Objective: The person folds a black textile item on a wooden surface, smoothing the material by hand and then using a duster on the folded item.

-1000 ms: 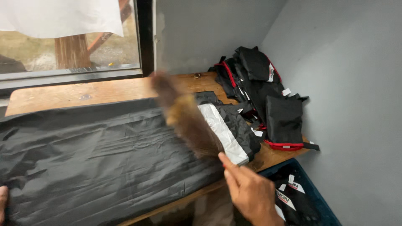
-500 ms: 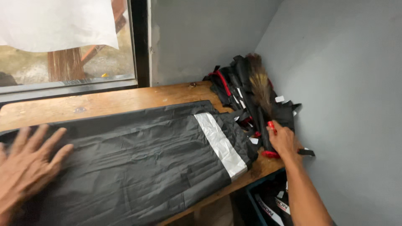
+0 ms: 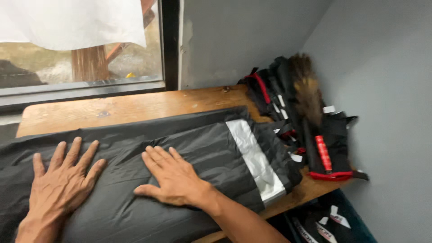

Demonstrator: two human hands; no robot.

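Note:
A black garment point(image 3: 189, 148) with a silver reflective stripe lies spread across the wooden table point(image 3: 135, 108). My left hand point(image 3: 60, 175) presses flat on its left part, fingers spread. My right hand point(image 3: 173, 177) lies flat on the middle of the fabric, fingers apart, holding nothing. A brown-bristled brush with a red handle point(image 3: 315, 121) rests on a pile of black and red garments point(image 3: 288, 103) at the table's right end, apart from both hands.
A window point(image 3: 81, 45) with a white cloth hanging in it stands behind the table. Grey walls close in at the back and right. A dark bin of folded black items point(image 3: 324, 225) sits below the table's right corner.
My right hand let go of the brush on the right pile and came back onto the black garment. My left hand shifted slightly right on the fabric.

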